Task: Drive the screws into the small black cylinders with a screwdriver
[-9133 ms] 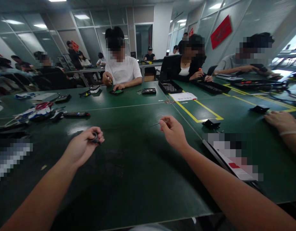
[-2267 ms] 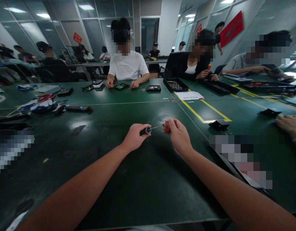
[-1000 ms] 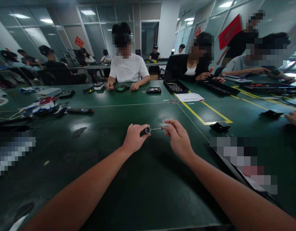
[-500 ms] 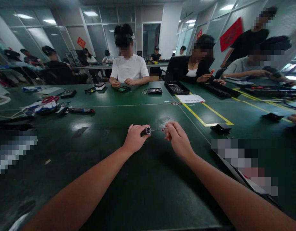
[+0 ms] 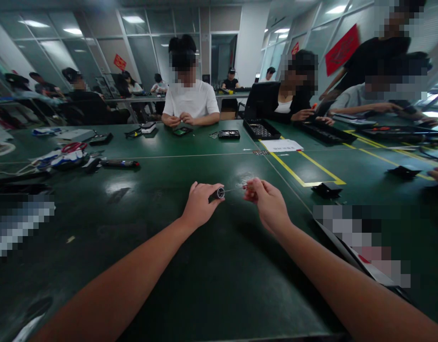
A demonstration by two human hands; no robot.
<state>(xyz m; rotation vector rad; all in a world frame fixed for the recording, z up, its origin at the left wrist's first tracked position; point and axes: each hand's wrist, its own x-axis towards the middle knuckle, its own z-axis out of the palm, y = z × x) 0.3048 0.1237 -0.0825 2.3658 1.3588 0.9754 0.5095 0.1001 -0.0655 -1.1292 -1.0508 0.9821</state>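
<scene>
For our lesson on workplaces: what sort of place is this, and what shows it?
Probably a small-parts workshop or training room: a green table marked with yellow lines, a black tray of small pieces, and what looks like a small screwdriver in the right hand.

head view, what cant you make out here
Head view: far end of the silver-rimmed black cylinder, hidden by the left hand.
Head view: grip of the tool with a thin silvery shaft, mostly covered by the right hand.
Head view: whether the shaft's tip touches the cylinder, too small.
Head view: print on white paper sheet, too small.
</scene>
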